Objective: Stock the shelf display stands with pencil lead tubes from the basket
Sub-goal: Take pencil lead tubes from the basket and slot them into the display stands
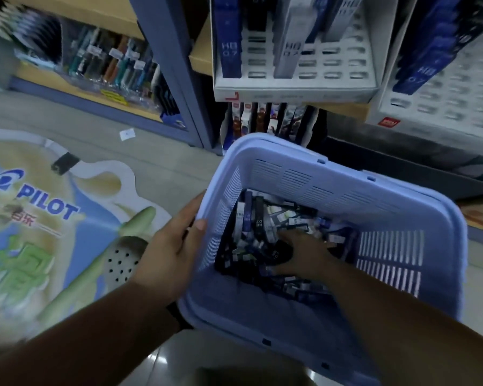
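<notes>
Near field: our left hand (173, 246) grips the blue basket (304, 174) by its left rim, thumb hooked inside. Our right hand (307, 254) lies on the heap of pencil lead tubes (255, 222) in the basket — thumb and bent fingers close round a dark tube (282, 252). Beyond, on the shelf (200, 55), a white display stand (293, 86) — only partly filled.
</notes>
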{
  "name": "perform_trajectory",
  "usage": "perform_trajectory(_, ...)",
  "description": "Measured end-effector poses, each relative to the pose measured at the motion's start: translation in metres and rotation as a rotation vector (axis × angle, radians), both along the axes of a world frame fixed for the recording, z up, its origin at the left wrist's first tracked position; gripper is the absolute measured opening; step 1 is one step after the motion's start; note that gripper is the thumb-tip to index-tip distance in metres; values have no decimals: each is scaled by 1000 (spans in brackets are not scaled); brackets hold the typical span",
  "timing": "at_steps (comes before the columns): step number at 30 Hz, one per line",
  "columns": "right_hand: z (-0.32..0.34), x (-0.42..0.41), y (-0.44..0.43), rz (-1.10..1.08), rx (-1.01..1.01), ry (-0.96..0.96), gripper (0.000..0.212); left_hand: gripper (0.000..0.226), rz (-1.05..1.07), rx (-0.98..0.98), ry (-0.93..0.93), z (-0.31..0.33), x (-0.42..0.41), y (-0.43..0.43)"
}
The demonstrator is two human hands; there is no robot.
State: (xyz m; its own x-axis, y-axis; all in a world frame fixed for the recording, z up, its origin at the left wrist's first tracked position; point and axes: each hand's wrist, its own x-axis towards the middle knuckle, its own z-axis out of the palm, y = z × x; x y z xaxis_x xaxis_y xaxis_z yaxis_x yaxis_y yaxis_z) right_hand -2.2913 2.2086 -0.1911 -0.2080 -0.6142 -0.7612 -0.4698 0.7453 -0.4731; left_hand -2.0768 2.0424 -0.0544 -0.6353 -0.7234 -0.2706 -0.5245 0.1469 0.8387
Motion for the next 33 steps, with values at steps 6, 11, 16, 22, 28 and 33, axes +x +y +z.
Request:
perform_trajectory(6, -11, 5, -11, 99, -57, 39, 106, 42, 44, -17, -29, -1, -2, 4)
perform_trajectory(11, -17, 12, -9, 142, -118, 56, 84, 42, 53, -55, -87, 2, -3, 5)
perform_trajectory(16, -15, 15, -4, 169, -101, 1, 86, 43, 42, -18, -102, 4, -3, 5)
perform_trajectory(22, -15, 34, 0, 203, -90, -55, 93, 44, 49, -12, -137, 6, -4, 5)
perform_trajectory(28, -17, 39, -9, 216, -70, -51, 85, 44, 59, -19, -136, 10, -6, 7)
perform_trajectory(33, -19, 39, -16, 223, -37, -76, 75, 44, 42, -25, -134, 8, -5, 6)
